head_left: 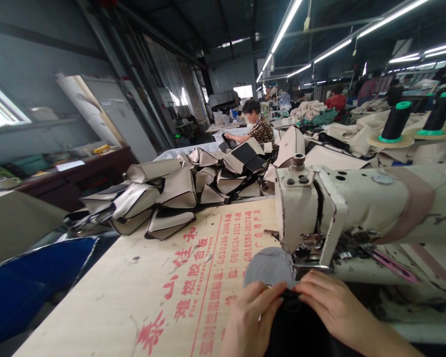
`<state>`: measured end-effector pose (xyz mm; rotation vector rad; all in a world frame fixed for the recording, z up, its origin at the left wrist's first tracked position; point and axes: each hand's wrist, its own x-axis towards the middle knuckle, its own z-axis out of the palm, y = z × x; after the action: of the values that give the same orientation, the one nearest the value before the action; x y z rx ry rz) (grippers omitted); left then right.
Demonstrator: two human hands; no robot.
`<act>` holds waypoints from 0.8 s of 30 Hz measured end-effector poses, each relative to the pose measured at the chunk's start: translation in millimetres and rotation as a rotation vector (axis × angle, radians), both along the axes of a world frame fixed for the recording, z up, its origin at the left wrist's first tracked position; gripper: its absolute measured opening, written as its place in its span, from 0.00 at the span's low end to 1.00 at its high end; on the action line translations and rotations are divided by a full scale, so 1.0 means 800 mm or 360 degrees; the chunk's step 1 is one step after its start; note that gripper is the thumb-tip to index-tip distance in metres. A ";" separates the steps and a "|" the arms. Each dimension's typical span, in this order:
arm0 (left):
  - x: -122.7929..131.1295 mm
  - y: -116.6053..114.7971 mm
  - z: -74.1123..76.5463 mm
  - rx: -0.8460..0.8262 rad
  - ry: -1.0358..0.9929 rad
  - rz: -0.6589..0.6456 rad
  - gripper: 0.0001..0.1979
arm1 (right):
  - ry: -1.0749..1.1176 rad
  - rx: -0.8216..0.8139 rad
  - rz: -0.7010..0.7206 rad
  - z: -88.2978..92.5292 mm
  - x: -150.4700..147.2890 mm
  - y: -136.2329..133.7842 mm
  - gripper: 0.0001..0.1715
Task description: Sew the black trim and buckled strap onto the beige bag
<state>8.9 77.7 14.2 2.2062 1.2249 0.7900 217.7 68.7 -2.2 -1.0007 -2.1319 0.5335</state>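
Note:
My left hand (250, 317) and my right hand (332, 302) both pinch a dark fabric piece (293, 325) at the bottom of the head view. A grey rounded fabric piece (269, 267) lies just beyond my fingertips, under the head of a cream sewing machine (357, 208). The needle area sits right above the grey piece. The fingers of both hands are closed on the dark fabric's edge.
A plywood table (163, 287) with red printed text spreads to the left. A heap of beige and black sewn pieces (171, 191) lies at its far edge. Black thread cones (396, 121) stand at right. A seated person (258, 126) works farther back. A blue bin (29, 285) sits at left.

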 end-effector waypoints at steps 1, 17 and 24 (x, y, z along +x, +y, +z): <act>0.001 -0.001 0.001 0.0018 0.0033 -0.0061 0.13 | -0.0024 -0.0028 -0.0002 0.001 -0.001 0.000 0.10; 0.014 0.008 0.022 -0.0285 -0.0110 -0.0157 0.11 | 0.0100 -0.0399 0.0088 0.007 -0.008 0.006 0.11; 0.001 -0.006 0.013 -0.0493 -0.0311 -0.0044 0.11 | 0.0232 -0.0334 0.0030 0.002 -0.007 0.005 0.11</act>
<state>9.7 73.1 24.7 1.8476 1.1332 0.7307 211.9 72.9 -0.5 -1.0229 -1.9871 0.8280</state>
